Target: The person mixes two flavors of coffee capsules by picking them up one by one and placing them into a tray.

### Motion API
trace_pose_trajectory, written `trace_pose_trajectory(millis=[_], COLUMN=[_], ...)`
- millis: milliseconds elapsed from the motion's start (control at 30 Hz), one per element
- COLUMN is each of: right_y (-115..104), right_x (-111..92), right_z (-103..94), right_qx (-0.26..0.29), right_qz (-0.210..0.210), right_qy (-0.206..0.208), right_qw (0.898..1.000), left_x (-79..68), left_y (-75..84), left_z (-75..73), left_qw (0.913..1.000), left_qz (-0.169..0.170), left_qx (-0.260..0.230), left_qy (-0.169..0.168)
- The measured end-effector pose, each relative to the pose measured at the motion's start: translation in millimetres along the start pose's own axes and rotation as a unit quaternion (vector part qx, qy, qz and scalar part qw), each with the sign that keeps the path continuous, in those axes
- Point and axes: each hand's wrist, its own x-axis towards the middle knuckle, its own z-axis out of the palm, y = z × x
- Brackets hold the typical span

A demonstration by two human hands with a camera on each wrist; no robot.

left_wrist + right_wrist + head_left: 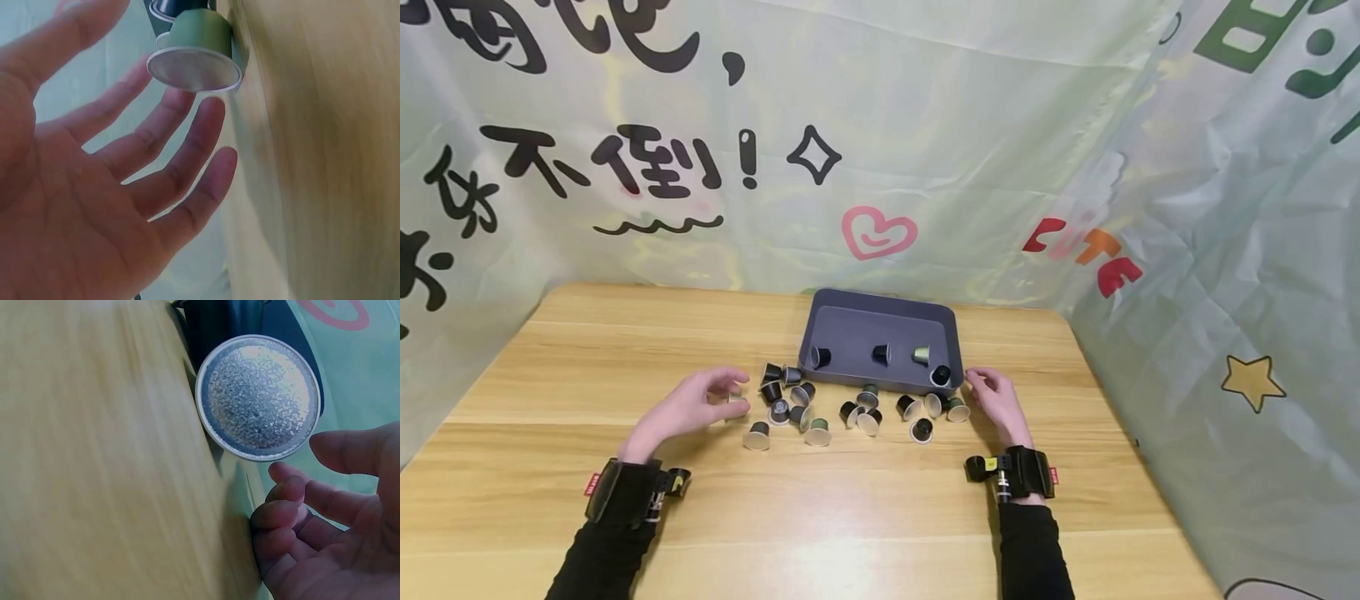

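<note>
My left hand is at the left of a group of coffee capsules, thumb and fingers apart around a partly hidden capsule. In the left wrist view, the fingers spread loosely, and a green capsule with a silver lid stands at the fingertips; whether they touch it I cannot tell. My right hand rests by the tray's right front corner, its fingers loosely bent with nothing in them. Close to its thumb, in the right wrist view, a capsule shows its silver lid.
A dark grey tray stands at the back of the wooden table, with several capsules lying along its front side. More capsules, dark and green, lie before it, among them an upturned dark one. A printed cloth hangs behind.
</note>
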Motion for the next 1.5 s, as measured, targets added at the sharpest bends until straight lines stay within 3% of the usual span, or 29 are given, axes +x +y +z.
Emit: trace_pose_trajectory(millis=[200, 467, 933, 1500], right_y=[1.3, -1.1, -0.1, -1.5], right_x=[-1.7, -0.1, 1.1, -0.7], right_z=[1.7, -0.6, -0.7, -1.4], right_qx=[0.013, 0.005, 0.001, -0.003], right_qz=[-0.030, 0.003, 0.002, 0.007], right_qy=[0.006, -0.001, -0.003, -0.004], right_qw=[0.999, 1.000, 1.000, 1.000], left_x=[-2.7, -3.2, -4.3, -4.9], left_y=[-0.8, -4.5, 1.1, -3.5], left_z=[-2.0, -0.9, 2.4, 3.5], left_qw=[0.9997, 0.9992, 0.9991, 0.9980], left_qz=[0.008, -0.009, -0.033, -0.060], left_qx=[0.003, 0.010, 0.015, 0.018], left_qy=[-0.024, -0.036, -0.022, -0.012])
